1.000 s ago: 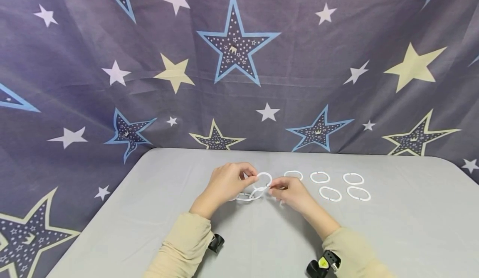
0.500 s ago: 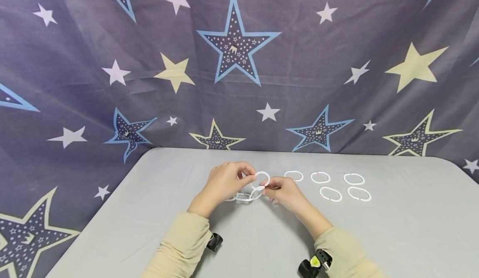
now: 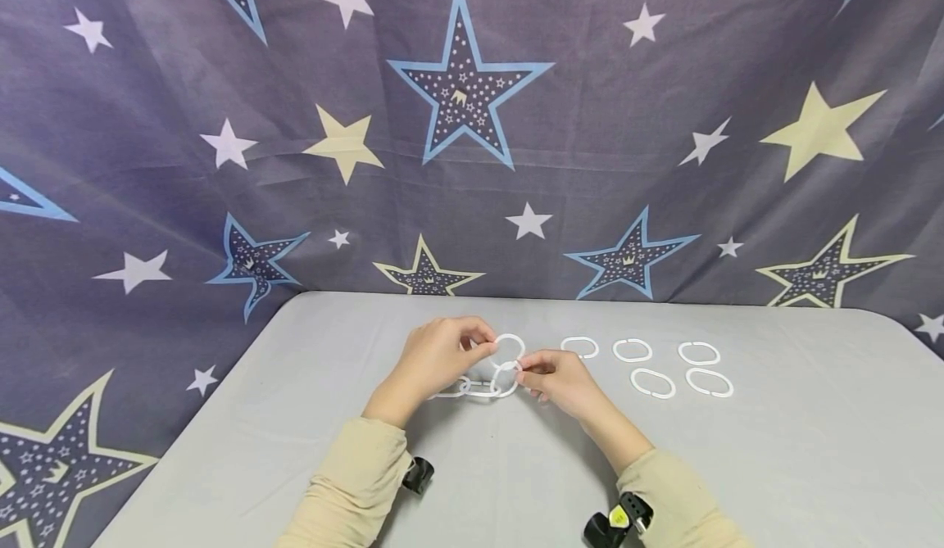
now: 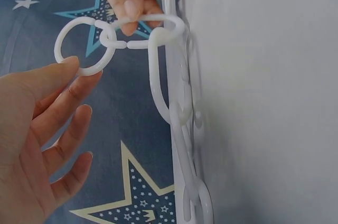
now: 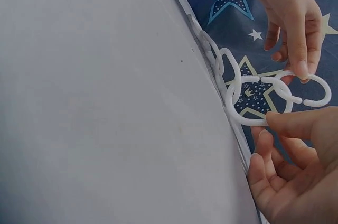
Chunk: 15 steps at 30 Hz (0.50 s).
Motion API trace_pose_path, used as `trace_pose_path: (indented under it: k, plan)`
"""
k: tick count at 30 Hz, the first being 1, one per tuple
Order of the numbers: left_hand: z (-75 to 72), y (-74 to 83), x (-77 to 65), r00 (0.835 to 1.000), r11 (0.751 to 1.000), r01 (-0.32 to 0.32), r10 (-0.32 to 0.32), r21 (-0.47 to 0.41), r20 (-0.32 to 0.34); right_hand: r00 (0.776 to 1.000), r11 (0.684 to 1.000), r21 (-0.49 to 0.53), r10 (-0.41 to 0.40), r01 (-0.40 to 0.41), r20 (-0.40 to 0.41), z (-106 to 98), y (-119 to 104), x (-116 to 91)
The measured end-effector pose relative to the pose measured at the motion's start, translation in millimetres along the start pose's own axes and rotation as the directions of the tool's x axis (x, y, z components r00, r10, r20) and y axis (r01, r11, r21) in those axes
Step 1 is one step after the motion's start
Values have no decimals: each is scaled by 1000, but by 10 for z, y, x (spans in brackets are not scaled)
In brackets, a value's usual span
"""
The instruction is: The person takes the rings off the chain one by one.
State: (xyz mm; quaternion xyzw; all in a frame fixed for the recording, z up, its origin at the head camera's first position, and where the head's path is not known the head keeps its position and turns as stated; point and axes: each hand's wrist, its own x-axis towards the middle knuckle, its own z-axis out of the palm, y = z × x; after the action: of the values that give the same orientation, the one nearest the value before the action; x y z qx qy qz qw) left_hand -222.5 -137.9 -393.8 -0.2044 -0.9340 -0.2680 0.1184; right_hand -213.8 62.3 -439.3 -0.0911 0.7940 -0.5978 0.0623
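Observation:
My left hand [image 3: 437, 361] pinches a white oval plastic chain link [image 4: 59, 35] between thumb and forefinger, above the table. This link is hooked through a second white link [image 5: 231, 106], which my right hand [image 3: 556, 380] pinches by its edge. Both links have a narrow gap in the ring. From the second link a chain [image 4: 182, 142] of several joined white links hangs down and runs left along the table, partly hidden behind my left hand in the head view. In the right wrist view the right hand's other fingers curl loosely below the link.
Several loose white links lie on the right of the grey table [image 3: 811, 433], among them a far link [image 3: 632, 359], a near link [image 3: 652, 395] and a rightmost link [image 3: 710, 392]. A star-patterned cloth [image 3: 472, 196] hangs behind the table's back edge.
Both hands have shifted slightly left with the links they hold. The two held links show more apart from each other, and more of the chain shows beside my left hand.

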Motion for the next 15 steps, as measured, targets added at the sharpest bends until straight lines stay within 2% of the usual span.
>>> trace_pose_path:
  k: [8,15]
  plan:
    - [-18,-58,-2,999,1000,-4,4,-7,34,999,999,21,36,-35,-23,10,18,11]
    - [-3,-92,-4,996,1000,-20,20,-10,84,999,999,15,33,-32,-24,5,17,-5]
